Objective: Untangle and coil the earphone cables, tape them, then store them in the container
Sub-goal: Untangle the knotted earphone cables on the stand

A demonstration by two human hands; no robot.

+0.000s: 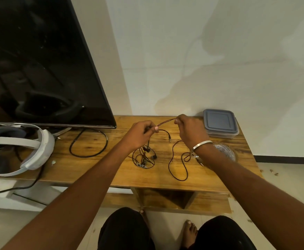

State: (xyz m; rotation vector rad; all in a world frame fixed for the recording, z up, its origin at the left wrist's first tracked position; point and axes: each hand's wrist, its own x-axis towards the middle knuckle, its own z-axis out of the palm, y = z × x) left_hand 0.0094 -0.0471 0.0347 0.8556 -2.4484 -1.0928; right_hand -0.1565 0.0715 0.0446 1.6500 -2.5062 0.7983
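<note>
**Two hands pull a thin cable over a wooden table**

Head view: No brand or words can be read anywhere. The round thing near the right edge has small marks on it, but they are too blurry to read.

The left hand (141, 133) is above the middle of the wooden table (97, 170). Its fingers are curled and pinch the earphone cable (166, 122). The right hand (191, 131) is near the back edge and pinches the same cable at its other end. The piece of cable between the two hands is pulled almost straight and is up off the table. From the right hand, more of this cable hangs down and makes a long loop on the wood near the front edge. A short end with a metal plug (170, 138) hangs between the hands.

Under the left hand lies a tangled bunch of cables (144, 157) with small earbuds in it. It rests on the table, around the middle.

The container (220, 125) sits at the back right corner. It is clear with a grey-blue lid, and the lid is on. Just in front of it, near the right edge, lies a round roll of tape (226, 152), partly hidden by the right arm. A silver bracelet (201, 144) is on the right wrist.

A big black TV (39, 60) stands on the left side. A black wire (88, 141) loops below it. A white headset (21, 150) rests at the left edge.
</note>
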